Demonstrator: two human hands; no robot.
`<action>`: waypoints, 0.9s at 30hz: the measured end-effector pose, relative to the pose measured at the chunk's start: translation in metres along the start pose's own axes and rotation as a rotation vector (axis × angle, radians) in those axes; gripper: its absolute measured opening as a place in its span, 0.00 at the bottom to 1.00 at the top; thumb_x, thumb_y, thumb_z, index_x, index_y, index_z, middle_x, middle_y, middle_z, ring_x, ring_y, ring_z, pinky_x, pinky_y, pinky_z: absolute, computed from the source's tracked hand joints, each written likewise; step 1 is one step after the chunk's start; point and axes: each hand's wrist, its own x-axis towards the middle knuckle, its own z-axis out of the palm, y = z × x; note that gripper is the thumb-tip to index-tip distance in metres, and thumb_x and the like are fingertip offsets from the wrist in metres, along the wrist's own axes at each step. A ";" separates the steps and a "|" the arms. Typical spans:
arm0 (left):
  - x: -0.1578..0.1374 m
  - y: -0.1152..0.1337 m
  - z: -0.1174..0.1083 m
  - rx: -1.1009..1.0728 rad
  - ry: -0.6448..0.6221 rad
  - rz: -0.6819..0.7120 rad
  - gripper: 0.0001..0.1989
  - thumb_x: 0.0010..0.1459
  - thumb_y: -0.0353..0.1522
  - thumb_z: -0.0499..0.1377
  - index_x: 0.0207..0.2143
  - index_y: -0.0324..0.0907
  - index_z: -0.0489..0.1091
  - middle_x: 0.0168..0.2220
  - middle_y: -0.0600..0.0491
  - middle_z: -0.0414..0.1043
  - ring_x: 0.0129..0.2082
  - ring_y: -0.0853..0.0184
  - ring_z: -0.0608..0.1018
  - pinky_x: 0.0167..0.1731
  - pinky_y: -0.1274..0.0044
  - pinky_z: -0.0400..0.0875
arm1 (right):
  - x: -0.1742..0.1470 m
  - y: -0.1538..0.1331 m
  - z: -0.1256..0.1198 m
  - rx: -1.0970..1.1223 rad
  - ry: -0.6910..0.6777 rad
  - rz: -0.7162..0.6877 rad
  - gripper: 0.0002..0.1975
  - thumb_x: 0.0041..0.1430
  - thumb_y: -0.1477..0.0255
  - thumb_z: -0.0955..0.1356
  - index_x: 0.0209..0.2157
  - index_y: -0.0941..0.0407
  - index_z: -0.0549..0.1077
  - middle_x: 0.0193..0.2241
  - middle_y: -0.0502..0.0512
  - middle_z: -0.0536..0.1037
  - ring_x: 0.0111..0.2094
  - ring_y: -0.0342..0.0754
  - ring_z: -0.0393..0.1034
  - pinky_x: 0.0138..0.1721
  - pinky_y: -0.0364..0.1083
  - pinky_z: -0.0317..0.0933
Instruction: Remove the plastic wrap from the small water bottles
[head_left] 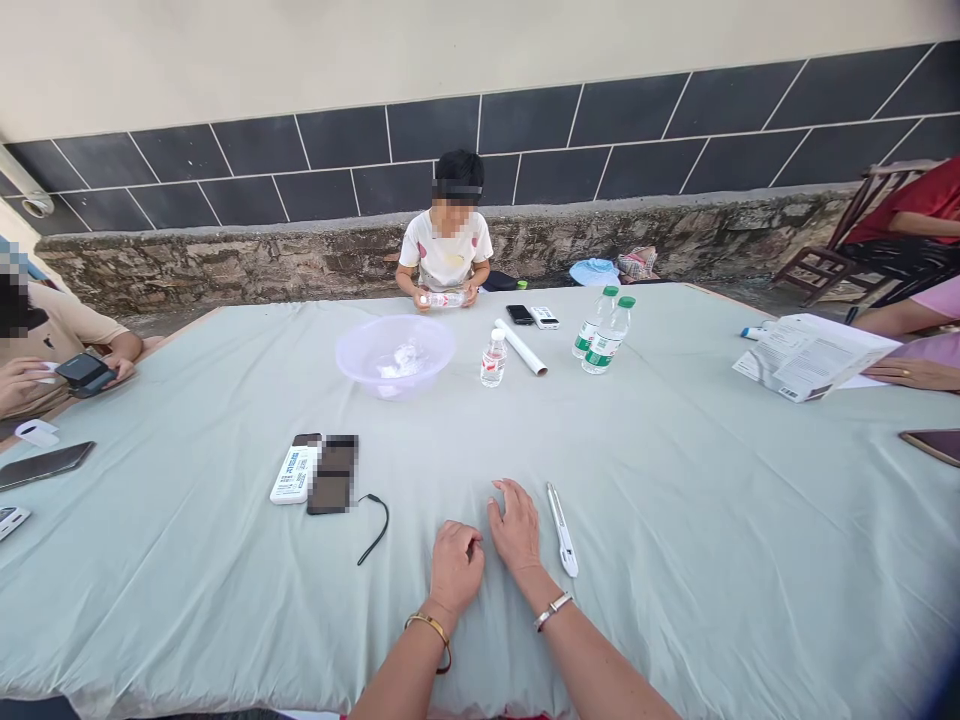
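My left hand (pixel 456 565) rests on the cloth with its fingers curled into a loose fist, and I see nothing in it. Beside it, my right hand (pixel 516 522) lies palm down, fingers loosely bent and a little apart, holding nothing. Just right of that hand is a white utility knife (pixel 562 530), which it does not touch. A black wrist strap (pixel 386 530) lies left of my left hand. Farther left are a white power bank (pixel 295 470) and a dark phone-like device (pixel 332 480), partly pixelated.
Farther out stand a translucent purple basin (pixel 356 350) with crumpled clear material inside, a small bottle (pixel 493 360), a white roll (pixel 521 348) and two green-capped bottles (pixel 607 335). Across the table a person (pixel 446 250) holds a bottle. People sit at both sides; papers (pixel 814 355) are at right.
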 end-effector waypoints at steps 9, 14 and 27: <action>0.000 0.001 -0.001 -0.009 -0.013 -0.016 0.11 0.49 0.20 0.51 0.27 0.42 0.69 0.28 0.51 0.73 0.33 0.64 0.72 0.36 0.71 0.68 | 0.001 -0.005 -0.005 0.010 -0.061 0.062 0.17 0.59 0.71 0.59 0.48 0.56 0.70 0.51 0.60 0.71 0.53 0.55 0.64 0.53 0.56 0.58; 0.000 0.002 -0.002 -0.019 -0.025 -0.026 0.11 0.49 0.20 0.51 0.27 0.42 0.68 0.27 0.51 0.72 0.33 0.63 0.72 0.36 0.71 0.67 | 0.004 -0.005 -0.001 0.057 -0.053 0.054 0.17 0.57 0.71 0.60 0.47 0.56 0.70 0.51 0.61 0.70 0.54 0.55 0.63 0.54 0.56 0.57; -0.005 0.003 0.004 -0.054 -0.002 0.003 0.13 0.44 0.17 0.51 0.26 0.41 0.67 0.25 0.52 0.68 0.30 0.65 0.70 0.31 0.74 0.64 | 0.177 -0.056 0.079 0.214 -0.043 0.408 0.34 0.54 0.67 0.65 0.61 0.58 0.54 0.57 0.67 0.60 0.41 0.51 0.70 0.49 0.51 0.59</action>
